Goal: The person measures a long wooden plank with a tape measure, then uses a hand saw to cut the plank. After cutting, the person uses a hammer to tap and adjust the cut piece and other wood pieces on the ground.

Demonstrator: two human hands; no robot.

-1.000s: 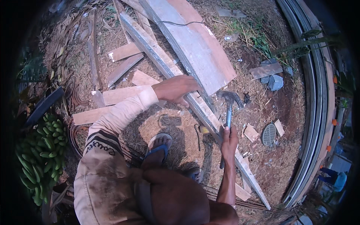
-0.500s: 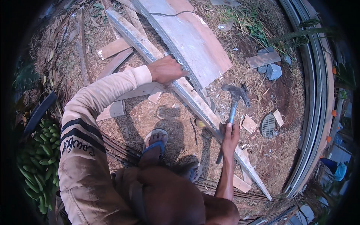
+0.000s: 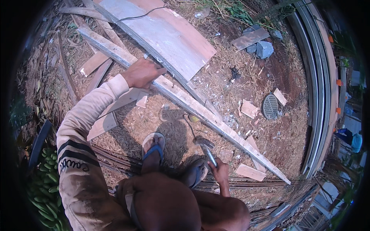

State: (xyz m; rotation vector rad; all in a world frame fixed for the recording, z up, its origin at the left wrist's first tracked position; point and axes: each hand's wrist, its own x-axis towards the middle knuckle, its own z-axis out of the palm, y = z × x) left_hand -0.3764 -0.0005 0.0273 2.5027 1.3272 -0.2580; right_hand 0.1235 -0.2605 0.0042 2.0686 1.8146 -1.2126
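My left hand (image 3: 142, 74) grips a long, pale timber batten (image 3: 227, 127) that runs diagonally across the ground, its fingers closed over the upper part. Small nails appear to stick up from that timber, to the right of the hand. A grey and pinkish board (image 3: 169, 42) lies just beyond it, crossed by a dark wire. In my right hand (image 3: 219, 171) is a claw hammer (image 3: 204, 142) with a metal handle, held low near my sandalled foot, below the timber. A round yellow object (image 3: 194, 118), possibly a tape measure, is partly hidden under the timber's near side.
Offcuts (image 3: 249, 172) and plank scraps (image 3: 95, 62) are scattered around. Rusty rods (image 3: 269, 184) cross the near ground. A perforated disc (image 3: 269, 106) and stones (image 3: 264, 50) are at right, beside stacked long beams (image 3: 316, 96). Green bananas (image 3: 48, 173) are at left, a person (image 3: 352, 140) far right.
The hammer and my right hand have dropped down and toward me, away from the timber's top. My left hand sits farther up-left in the picture, and the whole view has shifted.
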